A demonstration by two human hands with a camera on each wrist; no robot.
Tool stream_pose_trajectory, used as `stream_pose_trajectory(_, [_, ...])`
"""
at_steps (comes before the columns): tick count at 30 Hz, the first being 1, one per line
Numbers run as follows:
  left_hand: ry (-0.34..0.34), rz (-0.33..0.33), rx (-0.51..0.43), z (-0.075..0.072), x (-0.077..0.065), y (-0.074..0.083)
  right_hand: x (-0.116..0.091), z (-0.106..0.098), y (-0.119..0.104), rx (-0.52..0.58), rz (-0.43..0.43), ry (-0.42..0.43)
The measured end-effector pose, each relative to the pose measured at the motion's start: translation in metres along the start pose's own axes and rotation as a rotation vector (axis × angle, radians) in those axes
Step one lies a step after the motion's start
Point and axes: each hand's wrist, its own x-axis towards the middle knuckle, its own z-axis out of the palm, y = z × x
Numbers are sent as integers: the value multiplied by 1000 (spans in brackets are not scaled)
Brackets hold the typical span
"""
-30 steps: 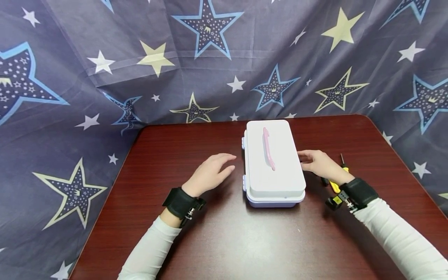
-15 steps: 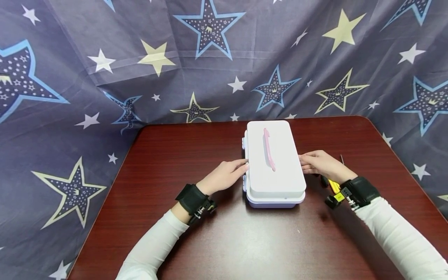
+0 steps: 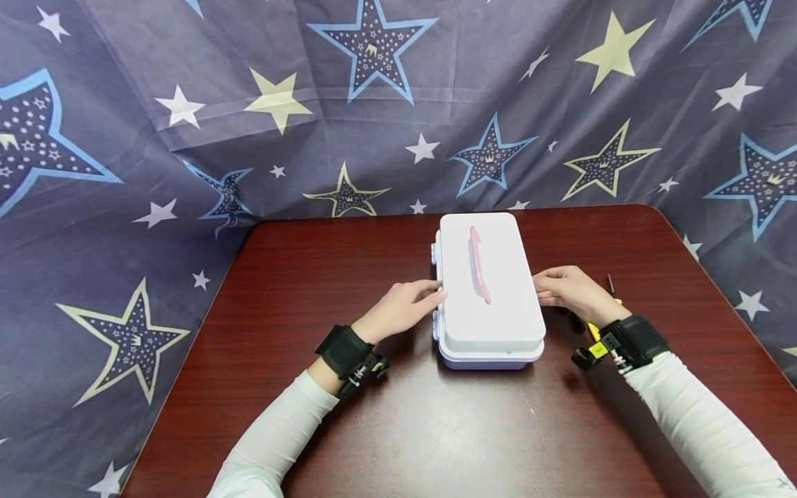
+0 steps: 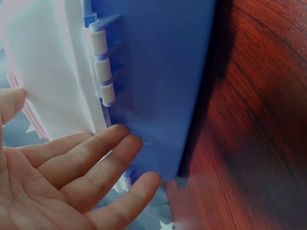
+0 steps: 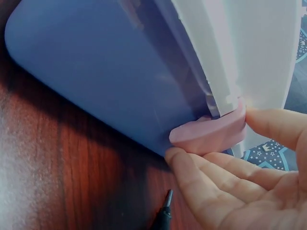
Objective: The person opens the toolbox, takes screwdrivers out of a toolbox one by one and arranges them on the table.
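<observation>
A storage box with a white lid (image 3: 507,318), a pink top handle (image 3: 477,266) and a blue base (image 4: 158,81) stands on the table. On its left, hinged side my left hand (image 3: 398,309) touches the lid's edge; its fingers extend along the base below a hinge (image 4: 102,69) in the left wrist view, the thumb by the lid. At the opposite side my right hand (image 3: 574,290) pinches a pink latch (image 5: 211,135), thumb above and fingers under it. The lid lies closed on the base.
Right of the box, partly under my right wrist, lies a yellow and black tool with a thin metal shaft (image 3: 610,282); a dark pointed tip (image 5: 166,203) shows in the right wrist view. The brown table (image 3: 324,256) ends at a star-patterned curtain (image 3: 373,138).
My left hand has moved right and now touches the box's hinged side. The right hand has stayed by the latch side, its fingers shifting slightly. The box has not moved.
</observation>
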Motion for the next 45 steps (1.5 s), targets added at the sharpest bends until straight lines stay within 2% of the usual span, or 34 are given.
stream_pose_trajectory(6, [-3, 9, -9, 0, 1, 0, 1, -1, 2, 39, 8, -20])
stream_pose_trajectory(10, [-29, -2, -8, -3, 1, 2, 1, -1, 3, 41, 4, -23])
stream_pose_trajectory(14, [-51, -39, 16, -11, 3, 6, 2, -1, 5, 70, 9, -24])
stream_pose_trajectory(19, [-2, -54, 61, -26, 9, 17, 2, -1, 9, 97, 8, -21])
stream_pose_trajectory(25, [31, 13, 118, -45, 16, 38, 2, 0, 8, 90, 9, -35])
stream_pose_trajectory(29, [18, 61, 188, -49, 18, 57, 3, -3, 2, 38, 20, -56])
stream_pose_trajectory(35, [-2, 132, 375, -36, 11, 92, 14, -14, -17, -23, 3, -33])
stream_pose_trajectory(42, [29, 330, 705, -5, -22, 122, 37, -20, -46, -148, -9, 1])
stream_pose_trajectory(45, [23, 401, 795, 8, -33, 128, 49, -19, -56, -222, -21, 18])
